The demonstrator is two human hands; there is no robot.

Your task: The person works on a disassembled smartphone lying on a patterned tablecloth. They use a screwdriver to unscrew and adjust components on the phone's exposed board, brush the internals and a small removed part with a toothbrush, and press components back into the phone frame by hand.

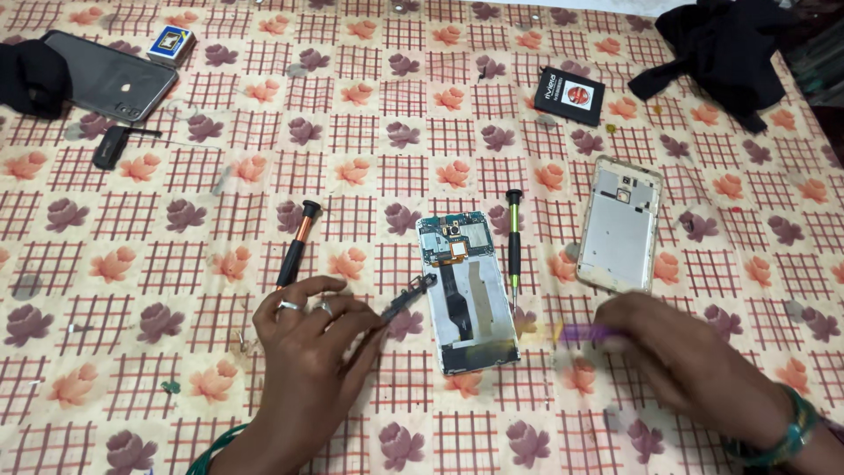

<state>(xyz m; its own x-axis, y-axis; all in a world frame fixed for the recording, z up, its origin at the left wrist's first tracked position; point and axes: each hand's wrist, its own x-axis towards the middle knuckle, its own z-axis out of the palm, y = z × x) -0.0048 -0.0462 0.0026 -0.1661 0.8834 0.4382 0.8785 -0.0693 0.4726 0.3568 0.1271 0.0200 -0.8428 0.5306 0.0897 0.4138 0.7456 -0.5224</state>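
Note:
An opened phone [466, 290] lies face down on the patterned cloth, its circuit board and flex cable showing. My left hand [308, 352], with rings on two fingers, holds a small dark plastic part [411, 294] just left of the phone. My right hand [686, 356] is blurred and grips a purple tool [582, 332] to the right of the phone. A green-handled screwdriver [514, 246] rests along the phone's right side. An orange-handled screwdriver [297, 242] lies above my left hand.
The phone's back cover [620, 224] lies inside up at the right. A black battery [570, 94] sits farther back. Another phone [110, 75], a small box [170, 44] and a black tool [111, 145] are at the far left. Black cloth [725, 48] lies at the top right.

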